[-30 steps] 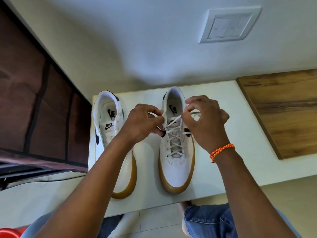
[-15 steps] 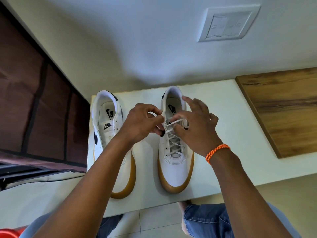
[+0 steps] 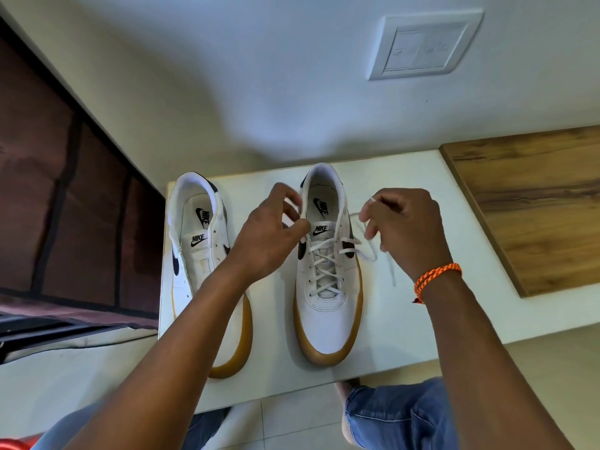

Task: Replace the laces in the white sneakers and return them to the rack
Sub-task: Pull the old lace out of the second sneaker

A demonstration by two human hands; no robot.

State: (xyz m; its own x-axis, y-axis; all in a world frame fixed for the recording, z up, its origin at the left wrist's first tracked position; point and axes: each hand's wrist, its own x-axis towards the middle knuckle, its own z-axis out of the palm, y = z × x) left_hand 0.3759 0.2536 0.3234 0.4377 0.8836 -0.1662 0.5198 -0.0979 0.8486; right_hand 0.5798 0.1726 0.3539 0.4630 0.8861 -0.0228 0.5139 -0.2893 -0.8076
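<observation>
One sneaker nearly laced, the other still bare.
At frame centre on the desk (image 3: 422, 319), the right hand (image 3: 406, 228) pinches the lace (image 3: 373, 254) end; the left hand (image 3: 272, 235) pinches the right sneaker (image 3: 328, 306) at its collar. The left sneaker (image 3: 201, 254) is unlaced, racking undone.

White leather uppers on both sneakers (image 3: 328, 306), gum-brown soles, black swooshes on the sides, black logo print on tongues and insoles. White lace (image 3: 324, 271) crisscrossed up the right-hand shoe. Orange braided bracelet (image 3: 436, 277) flecked with dark on the right wrist. White table (image 3: 422, 319). Brown wood-grain board (image 3: 532, 203) alongside. Faded blue jeans (image 3: 396, 414). Pale off-white wall (image 3: 243, 76), white switch plate (image 3: 422, 43).
</observation>
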